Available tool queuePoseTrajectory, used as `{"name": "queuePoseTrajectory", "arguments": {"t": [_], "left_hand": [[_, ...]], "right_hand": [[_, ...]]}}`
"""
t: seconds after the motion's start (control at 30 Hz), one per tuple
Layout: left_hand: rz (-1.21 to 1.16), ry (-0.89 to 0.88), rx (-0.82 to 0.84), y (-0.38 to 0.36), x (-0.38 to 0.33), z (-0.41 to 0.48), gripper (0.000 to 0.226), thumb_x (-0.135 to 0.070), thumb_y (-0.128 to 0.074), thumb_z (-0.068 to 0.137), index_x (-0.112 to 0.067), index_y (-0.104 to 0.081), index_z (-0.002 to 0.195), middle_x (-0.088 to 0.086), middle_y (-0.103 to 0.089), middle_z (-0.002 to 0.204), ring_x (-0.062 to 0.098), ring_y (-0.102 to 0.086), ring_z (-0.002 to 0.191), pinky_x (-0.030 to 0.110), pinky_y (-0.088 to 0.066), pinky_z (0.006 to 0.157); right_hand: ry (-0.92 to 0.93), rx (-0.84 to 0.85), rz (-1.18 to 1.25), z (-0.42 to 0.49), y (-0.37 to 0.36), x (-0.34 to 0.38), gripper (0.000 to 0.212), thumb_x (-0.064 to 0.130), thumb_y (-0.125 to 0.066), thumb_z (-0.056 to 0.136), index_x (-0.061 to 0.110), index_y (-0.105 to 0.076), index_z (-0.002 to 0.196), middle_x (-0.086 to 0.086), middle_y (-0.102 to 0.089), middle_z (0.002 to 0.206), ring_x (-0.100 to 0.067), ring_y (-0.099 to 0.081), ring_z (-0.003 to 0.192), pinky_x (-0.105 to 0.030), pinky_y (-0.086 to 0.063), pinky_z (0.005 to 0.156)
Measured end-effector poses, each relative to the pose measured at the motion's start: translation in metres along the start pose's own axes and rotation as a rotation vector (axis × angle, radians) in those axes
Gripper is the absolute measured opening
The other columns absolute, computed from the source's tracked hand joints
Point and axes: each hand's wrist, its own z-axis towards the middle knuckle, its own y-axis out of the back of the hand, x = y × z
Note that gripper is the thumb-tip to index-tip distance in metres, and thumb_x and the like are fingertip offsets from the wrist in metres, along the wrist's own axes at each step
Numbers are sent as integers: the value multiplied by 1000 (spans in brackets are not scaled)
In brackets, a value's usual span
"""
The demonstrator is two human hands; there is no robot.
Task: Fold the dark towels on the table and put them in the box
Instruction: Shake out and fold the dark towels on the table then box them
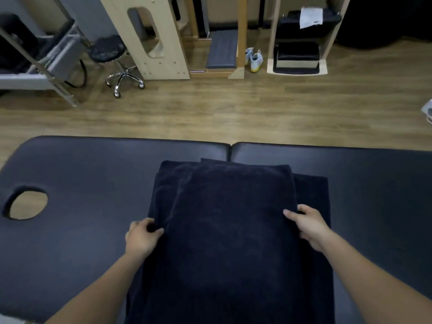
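Table (81,174), dark towel (229,218) between hands (142,237) (308,228)

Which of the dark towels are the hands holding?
The upper towel: left hand and right hand grip its edges; the lower towel lies beneath, showing at the right.

No lettering, label, brand or number is legible anywhere in the room. A white crumpled sheet (311,17), draped over a black padded seat (287,25) at one o'clock, carries one small dark mark (too blurred to read).
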Motion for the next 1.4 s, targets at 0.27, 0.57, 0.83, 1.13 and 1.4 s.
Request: {"name": "queuePoseTrajectory", "arguments": {"t": [0.27, 0.57, 0.83, 1.13, 1.4], "left_hand": [[-431, 39, -34, 5, -44, 33, 21, -4, -69, 85, -17, -53, 78, 2, -58, 79, 19, -52, 75, 31, -42, 70], [-719, 6, 30, 17, -90, 79, 34, -14, -72, 88, -24, -52, 113, 9, -62, 114, 26, -65, 101, 43, -54, 93], [-622, -57, 48, 36, -121, 132, 14, -17, -73, 87, -23, -65, 97, 6, -64, 98, 21, -62, 90, 36, -52, 90], [-425, -172, -26, 48, -118, 135, 19, -14, -66, 91, -22, -65, 73, -4, -61, 95, 12, -58, 83, 24, -43, 75], [-235, -232, 13, 33, -108, 139, 39, -25, -74, 85, -20, -58, 120, -5, -52, 109, 16, -56, 101, 30, -46, 91]], "right_hand": [[63, -67, 22, 50, -11, 54, 23, 22, -71, 91, 16, -67, 114, -3, -71, 109, -23, -66, 97, -36, -53, 75], [-10, -30, 26, 62, -11, 57, 24, 16, -62, 97, 16, -61, 121, -11, -69, 116, -31, -66, 105, -50, -52, 93], [-66, -114, -7, 69, -18, 60, 23, 13, -59, 99, 17, -60, 122, -11, -67, 115, -33, -65, 105, -54, -51, 96], [-122, -167, -124, 75, -28, 72, 32, 12, -58, 100, 14, -55, 131, -15, -65, 119, -35, -64, 103, -55, -52, 95], [-176, -246, -241, 82, -35, 76, 43, 13, -59, 99, 13, -47, 141, -17, -60, 129, -37, -62, 107, -55, -53, 92]]}}
